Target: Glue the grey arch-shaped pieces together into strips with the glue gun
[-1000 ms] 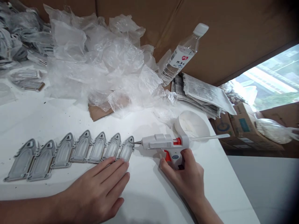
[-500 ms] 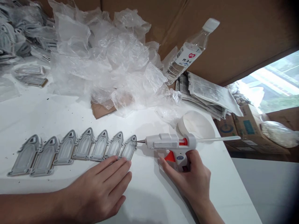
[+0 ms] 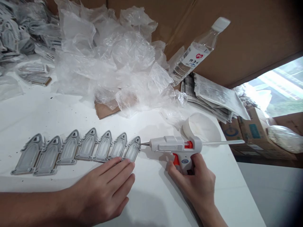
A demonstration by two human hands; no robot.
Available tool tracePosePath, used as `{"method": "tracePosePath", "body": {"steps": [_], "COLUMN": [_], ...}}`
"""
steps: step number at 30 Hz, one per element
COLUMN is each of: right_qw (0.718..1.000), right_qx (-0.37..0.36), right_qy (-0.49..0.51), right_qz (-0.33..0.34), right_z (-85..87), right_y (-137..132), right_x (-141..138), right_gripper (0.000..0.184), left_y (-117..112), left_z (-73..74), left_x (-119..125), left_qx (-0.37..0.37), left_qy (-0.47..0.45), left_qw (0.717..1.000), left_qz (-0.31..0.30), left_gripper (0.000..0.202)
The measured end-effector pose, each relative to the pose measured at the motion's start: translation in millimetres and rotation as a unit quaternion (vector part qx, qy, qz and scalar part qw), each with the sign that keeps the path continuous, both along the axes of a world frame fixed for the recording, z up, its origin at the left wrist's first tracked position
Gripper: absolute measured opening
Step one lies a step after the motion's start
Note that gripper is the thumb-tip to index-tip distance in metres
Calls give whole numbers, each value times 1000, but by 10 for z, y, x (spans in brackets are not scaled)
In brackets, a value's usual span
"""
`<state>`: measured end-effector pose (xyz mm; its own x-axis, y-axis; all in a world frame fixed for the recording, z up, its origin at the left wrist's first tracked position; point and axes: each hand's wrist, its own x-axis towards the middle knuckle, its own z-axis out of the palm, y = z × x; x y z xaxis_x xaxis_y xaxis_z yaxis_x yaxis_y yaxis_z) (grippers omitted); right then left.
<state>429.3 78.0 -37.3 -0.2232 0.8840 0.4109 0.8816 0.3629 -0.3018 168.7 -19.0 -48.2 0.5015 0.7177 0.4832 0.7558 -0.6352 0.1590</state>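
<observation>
Several grey arch-shaped pieces with pointed tops lie side by side in a row on the white table. My left hand rests with its fingers stretched out, the fingertips on the lower ends of the rightmost pieces. My right hand is wrapped round the handle of a white hot glue gun with a red trigger. Its metal nozzle points left, the tip at the right edge of the last arch-shaped piece. A clear glue stick sticks out of the gun's back.
Behind the gun stands a white round bowl. Crumpled clear plastic bags are heaped at the back, beside a tilted plastic bottle and folded newspapers. More grey pieces pile up at the far left. Cardboard boxes stand at the right.
The whole view has shifted slightly, so most things appear a little further right. Both hands keep their holds, and the nozzle tip stays beside the last piece.
</observation>
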Motion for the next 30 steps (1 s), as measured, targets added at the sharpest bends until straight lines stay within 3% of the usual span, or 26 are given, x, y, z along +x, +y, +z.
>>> {"method": "tracePosePath", "body": {"steps": [8,17,25,30], "right_qw": [999,998,996,997], "right_qx": [27,33,62,50], "right_qy": [-21,-32,-42,-46], "right_qz": [-1,34,43,46], "right_z": [-3,96,82,80], "right_y": [-9,12,6,10], "right_x": [18,-56,-43,-28], "right_gripper": [51,27,40,29], "left_y": [10,22,35,29], "left_z": [16,19,22,20], "left_x": [0,-5,-11,-8], "left_qx": [1,11,13,14], "left_qy": [4,5,10,12], "left_qw": [1000,1000,1000,1000], "left_qz": [-2,-10,-14,-13], "left_gripper": [30,30,31,30]}}
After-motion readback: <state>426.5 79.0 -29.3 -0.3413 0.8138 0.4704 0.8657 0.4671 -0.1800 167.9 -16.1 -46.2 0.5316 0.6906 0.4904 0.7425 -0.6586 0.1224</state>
